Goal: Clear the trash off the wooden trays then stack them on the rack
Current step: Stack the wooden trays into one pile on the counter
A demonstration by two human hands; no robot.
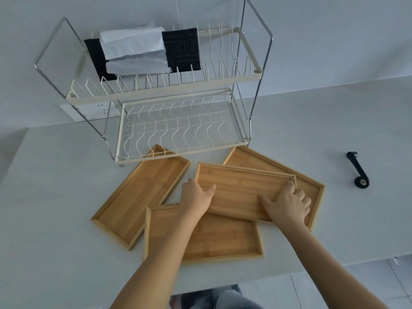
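Hands on the top tray, in front of the rack

Trays lie fanned across the white counter [55,197], all close in front of the two-tier wire rack [153,103], which we take as our landmark. We hold the uppermost tray [240,186] with both hands: our left hand [196,198] clasps its left short end, thumb laid on the inner face and fingers wrapped around the edge, and our right hand [287,204] clasps the right end, thumb spread flat on the wood and fingers curled over the far right corner. Both grips are closed on this tray. It sits just in front of the rack's lower shelf and a little to its right, tilted, overlapping two others.

Under its right end rests the right tray [312,186], whose far corner comes near the rack's front right foot. Under its near edge lies the near tray [223,239], the one farthest from the rack, partly covered by our left forearm. The left tray [136,197] lies apart from the held one, angled, with its far corner tucked beneath the front edge of the rack's lower shelf.

We see no litter on any tray's visible surface. On the rack's upper shelf sit a black cloth [185,47] and folded white paper [133,47]. Well to the right of the rack, a small black tool [357,170] lies on the counter.
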